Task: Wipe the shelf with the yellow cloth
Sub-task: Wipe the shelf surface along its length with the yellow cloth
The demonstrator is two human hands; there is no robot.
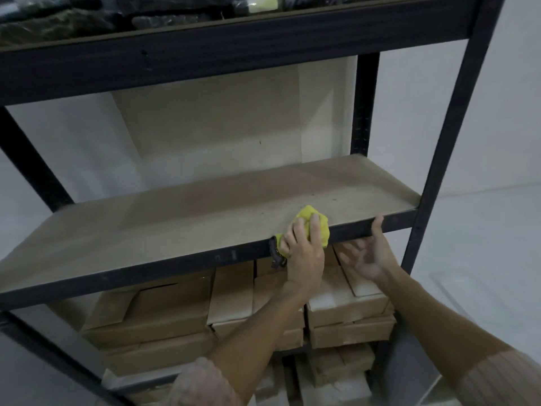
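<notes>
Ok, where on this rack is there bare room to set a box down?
The middle shelf is bare from its left end to the cloth under the left hand, and behind the cloth to the back wall. A small patch is free right of the cloth, above the right hand. The tier below is crowded with boxes; the top shelf is full too.

Shelf (pixel 205 218) board bare leftward (upper beam (pixel 234 54) limits height).

place: storeroom | evidence: black metal rack (pixel 456 118); stacked cardboard boxes (pixel 348 315) below; bare white walls (pixel 497 127)
</notes>
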